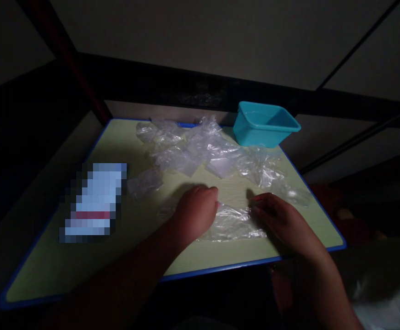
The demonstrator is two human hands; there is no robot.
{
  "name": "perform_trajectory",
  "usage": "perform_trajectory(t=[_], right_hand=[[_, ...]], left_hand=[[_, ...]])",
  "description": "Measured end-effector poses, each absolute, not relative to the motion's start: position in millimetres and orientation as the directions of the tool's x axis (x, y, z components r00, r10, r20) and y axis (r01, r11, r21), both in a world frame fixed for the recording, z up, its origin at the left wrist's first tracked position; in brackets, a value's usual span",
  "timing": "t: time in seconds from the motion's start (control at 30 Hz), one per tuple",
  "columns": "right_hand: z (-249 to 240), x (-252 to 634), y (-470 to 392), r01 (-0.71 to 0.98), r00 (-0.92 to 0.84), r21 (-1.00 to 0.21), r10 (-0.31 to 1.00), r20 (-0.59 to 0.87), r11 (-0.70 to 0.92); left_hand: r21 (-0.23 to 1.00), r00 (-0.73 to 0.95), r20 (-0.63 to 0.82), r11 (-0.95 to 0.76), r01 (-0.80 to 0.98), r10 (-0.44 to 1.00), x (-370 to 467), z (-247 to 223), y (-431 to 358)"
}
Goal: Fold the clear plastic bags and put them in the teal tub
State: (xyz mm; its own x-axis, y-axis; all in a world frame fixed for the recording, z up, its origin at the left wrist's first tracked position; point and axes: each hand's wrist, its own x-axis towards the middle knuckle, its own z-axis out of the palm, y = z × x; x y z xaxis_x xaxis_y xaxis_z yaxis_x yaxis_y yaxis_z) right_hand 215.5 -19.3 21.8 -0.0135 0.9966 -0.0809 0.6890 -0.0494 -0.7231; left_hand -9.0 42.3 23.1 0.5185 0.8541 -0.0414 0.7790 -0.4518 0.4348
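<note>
A clear plastic bag [236, 224] lies flattened on the table between my two hands, shiny and wrinkled. My left hand [198, 213] is closed over the bag's left part, knuckles up, and a small pink bit shows by its fingertips. What that pink bit is, I cannot make out. At the bag's right end is my right hand [277, 217], its thumb near the film and its forefinger held apart from the thumb. The rest of its fingers are in shadow.
Several crumpled clear plastic bags [213, 146] spread across the far half of the table [131, 270], which has a blue edge. A turquoise plastic basin [265, 133] stands at the back right corner. To the left lies a pixelated phone-like rectangle [95, 197]. A wall rises behind.
</note>
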Motion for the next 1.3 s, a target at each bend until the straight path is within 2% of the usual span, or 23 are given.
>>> perform_trajectory(t=[0.4, 0.8, 1.13, 1.3], right_hand=[[23, 210, -16, 0.718, 0.044, -0.686, 0.992, -0.122, -0.117], [21, 206, -14, 0.666, 0.097, -0.723, 0.982, -0.163, -0.186], [21, 204, -13, 0.719, 0.107, -0.674, 0.985, -0.132, -0.168], [18, 205, -13, 0.781, 0.096, -0.610, 0.991, -0.091, -0.132]], left_hand=[[0.389, 0.537, -0.024, -0.487, 0.782, 0.843, -7, 22, 39], [0.389, 0.521, -0.039, -0.468, 0.794, 0.853, -7, 21, 40], [0.409, 0.508, -0.046, -0.448, 0.795, 0.860, -7, 22, 40], [0.446, 0.505, -0.058, -0.430, 0.785, 0.861, -7, 22, 40]])
